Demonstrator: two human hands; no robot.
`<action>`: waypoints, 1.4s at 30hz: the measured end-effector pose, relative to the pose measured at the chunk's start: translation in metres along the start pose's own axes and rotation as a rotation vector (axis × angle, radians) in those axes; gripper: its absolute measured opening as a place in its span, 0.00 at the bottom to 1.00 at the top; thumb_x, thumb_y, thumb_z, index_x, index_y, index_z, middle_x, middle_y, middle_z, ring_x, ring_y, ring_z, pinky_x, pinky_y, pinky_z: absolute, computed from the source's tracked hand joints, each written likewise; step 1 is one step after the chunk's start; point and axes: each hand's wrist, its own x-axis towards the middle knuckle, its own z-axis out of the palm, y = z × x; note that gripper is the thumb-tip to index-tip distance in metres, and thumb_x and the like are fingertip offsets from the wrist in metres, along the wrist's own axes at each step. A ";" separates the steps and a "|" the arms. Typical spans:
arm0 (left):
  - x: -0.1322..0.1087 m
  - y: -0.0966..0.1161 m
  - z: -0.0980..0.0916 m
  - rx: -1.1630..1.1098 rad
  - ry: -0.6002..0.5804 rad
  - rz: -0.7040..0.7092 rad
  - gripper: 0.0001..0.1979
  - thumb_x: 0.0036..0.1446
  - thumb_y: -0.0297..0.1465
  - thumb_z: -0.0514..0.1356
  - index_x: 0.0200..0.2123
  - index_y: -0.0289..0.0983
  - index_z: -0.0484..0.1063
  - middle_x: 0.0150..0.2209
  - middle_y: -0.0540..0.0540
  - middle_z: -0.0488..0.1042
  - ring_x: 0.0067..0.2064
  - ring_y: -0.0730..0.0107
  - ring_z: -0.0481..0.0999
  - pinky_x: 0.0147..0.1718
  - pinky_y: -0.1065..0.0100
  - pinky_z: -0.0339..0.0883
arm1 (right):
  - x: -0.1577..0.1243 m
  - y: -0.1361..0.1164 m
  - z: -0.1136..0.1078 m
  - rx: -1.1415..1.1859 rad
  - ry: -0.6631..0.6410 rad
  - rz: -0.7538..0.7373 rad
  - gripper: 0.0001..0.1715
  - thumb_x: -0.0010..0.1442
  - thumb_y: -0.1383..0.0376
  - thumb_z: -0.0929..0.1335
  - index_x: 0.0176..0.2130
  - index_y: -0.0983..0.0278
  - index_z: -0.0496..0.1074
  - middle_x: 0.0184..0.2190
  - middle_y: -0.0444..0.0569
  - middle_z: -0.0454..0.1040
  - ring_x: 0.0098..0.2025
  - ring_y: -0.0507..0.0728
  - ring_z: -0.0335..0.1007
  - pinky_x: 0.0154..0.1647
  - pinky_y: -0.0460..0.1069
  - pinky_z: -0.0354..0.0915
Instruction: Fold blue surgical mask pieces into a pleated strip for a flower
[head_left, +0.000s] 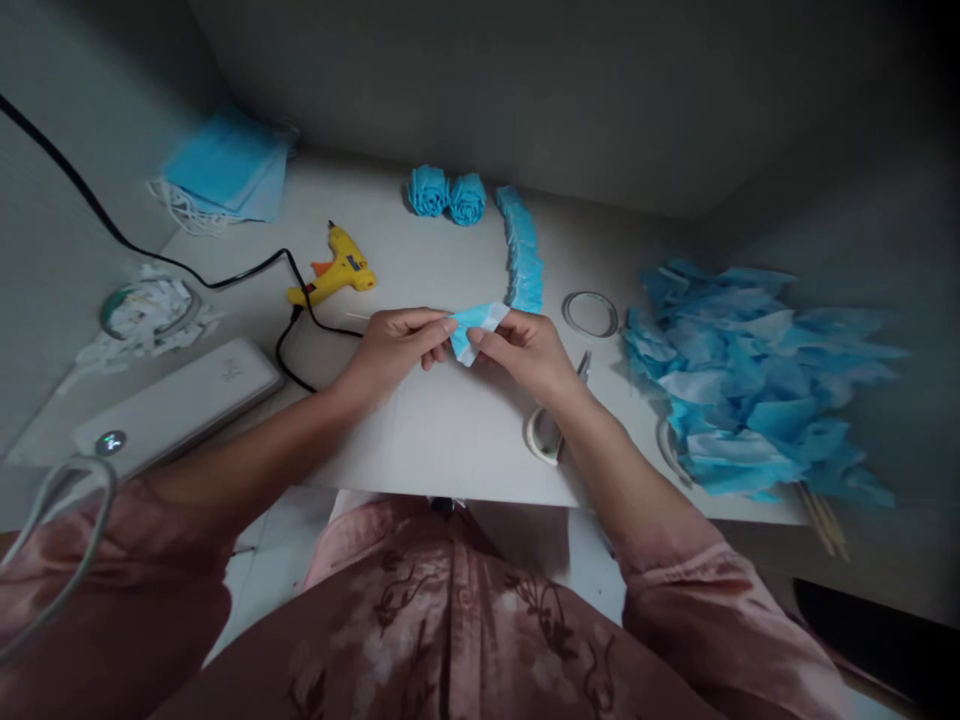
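In the head view, the left hand (405, 342) and right hand (523, 350) pinch a folded blue-and-white fabric piece (462, 345), thumbs pressed to fingers, above a pale flat table (427, 440). Its surface stretches toward the straight front edge (420, 492); a yellow plastic glue gun (346, 268) lies near the left hand.

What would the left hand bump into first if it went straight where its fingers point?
The left hand would meet the blue piece first, which it seems to touch; then probably the right hand, though depth is unclear.
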 end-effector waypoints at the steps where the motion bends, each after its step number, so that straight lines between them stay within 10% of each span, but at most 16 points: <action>1: 0.000 -0.001 0.000 -0.014 0.000 -0.004 0.10 0.53 0.36 0.66 0.26 0.35 0.78 0.22 0.50 0.73 0.23 0.78 0.67 0.22 0.73 0.60 | 0.000 0.000 0.000 0.000 0.016 -0.005 0.26 0.54 0.44 0.74 0.29 0.63 0.72 0.23 0.41 0.66 0.26 0.49 0.59 0.30 0.48 0.56; 9: 0.002 -0.010 -0.003 -0.095 -0.118 -0.112 0.13 0.55 0.40 0.67 0.29 0.34 0.78 0.26 0.46 0.76 0.25 0.76 0.71 0.24 0.72 0.62 | 0.001 -0.005 -0.008 -0.109 0.040 -0.025 0.24 0.57 0.52 0.71 0.23 0.61 0.59 0.20 0.38 0.56 0.25 0.48 0.52 0.28 0.48 0.51; 19: 0.003 -0.004 -0.007 0.052 -0.143 -0.090 0.14 0.52 0.40 0.69 0.24 0.35 0.74 0.22 0.50 0.74 0.24 0.78 0.68 0.23 0.74 0.61 | -0.002 -0.004 -0.008 -0.189 -0.031 -0.052 0.24 0.59 0.46 0.71 0.27 0.62 0.68 0.22 0.40 0.61 0.26 0.49 0.56 0.27 0.47 0.55; 23: 0.007 -0.003 -0.009 -0.061 -0.088 -0.119 0.15 0.52 0.39 0.69 0.24 0.35 0.72 0.23 0.49 0.73 0.23 0.78 0.68 0.23 0.73 0.60 | -0.001 -0.009 -0.017 -0.205 0.067 -0.200 0.20 0.65 0.50 0.67 0.48 0.58 0.76 0.43 0.49 0.77 0.45 0.56 0.73 0.44 0.51 0.69; 27: 0.009 -0.003 -0.011 -0.196 -0.092 -0.187 0.14 0.51 0.38 0.69 0.26 0.36 0.71 0.23 0.50 0.72 0.23 0.78 0.69 0.23 0.73 0.60 | 0.000 -0.011 -0.023 -0.407 0.051 -0.393 0.21 0.66 0.54 0.67 0.56 0.54 0.74 0.60 0.52 0.73 0.63 0.63 0.66 0.61 0.60 0.66; 42: 0.008 -0.002 -0.009 -0.216 -0.084 -0.199 0.14 0.49 0.37 0.71 0.25 0.35 0.72 0.23 0.50 0.73 0.22 0.79 0.69 0.22 0.73 0.59 | 0.001 -0.004 -0.013 -0.388 0.026 -0.433 0.10 0.63 0.54 0.72 0.37 0.56 0.80 0.57 0.50 0.73 0.63 0.63 0.66 0.65 0.64 0.60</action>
